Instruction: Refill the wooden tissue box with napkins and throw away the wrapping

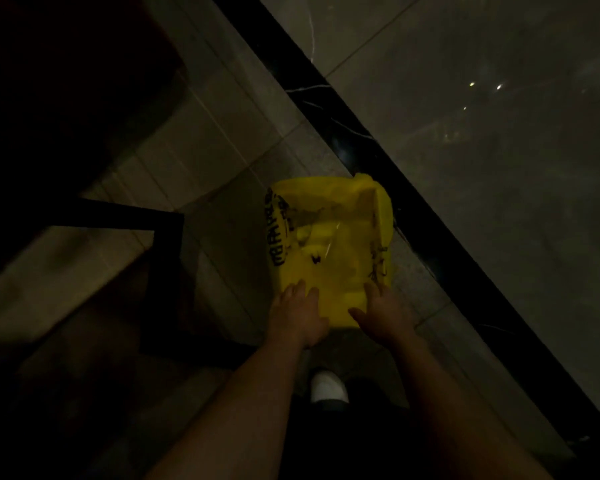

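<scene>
Yellow plastic lines a bin [329,244] standing on the pale tiled floor [222,140], just beside a black marble strip [354,133]. Both hands reach down to its near rim: the left hand [298,315] lies flat on the bag's edge with fingers loosely spread, and the right hand [383,313] touches the same edge, fingers apart, gripping nothing clearly. Crumpled clear wrapping [321,233] seems to lie inside the bin, though dim light blurs it. A dark table frame [163,237] stands left. A white shoe [328,386] shows below between the forearms. Black print on the bag is unreadable.
</scene>
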{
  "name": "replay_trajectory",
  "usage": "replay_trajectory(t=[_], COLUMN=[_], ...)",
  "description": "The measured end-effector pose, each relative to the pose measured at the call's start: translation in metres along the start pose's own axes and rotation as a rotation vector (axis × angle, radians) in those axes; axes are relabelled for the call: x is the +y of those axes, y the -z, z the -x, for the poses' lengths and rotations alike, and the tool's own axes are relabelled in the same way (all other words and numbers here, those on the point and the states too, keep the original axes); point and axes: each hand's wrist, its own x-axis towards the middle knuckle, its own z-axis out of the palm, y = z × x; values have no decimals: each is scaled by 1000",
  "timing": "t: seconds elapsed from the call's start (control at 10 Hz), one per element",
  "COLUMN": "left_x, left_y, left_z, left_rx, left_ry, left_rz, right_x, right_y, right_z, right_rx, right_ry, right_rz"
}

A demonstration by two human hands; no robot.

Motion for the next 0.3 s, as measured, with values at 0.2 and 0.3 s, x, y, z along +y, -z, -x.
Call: replay_trajectory(t=[0.2, 0.3], left_x=[2, 5], left_y=[27, 51], left_z=[15, 25], left_rx=[127, 177], left_ry=[-16, -8], left_rz=[-43, -23], right_x=[-7, -18], right_y=[12, 34], right_z=[16, 25], right_rx=[59, 155], right_ry=[38, 92], right_rz=[84, 113])
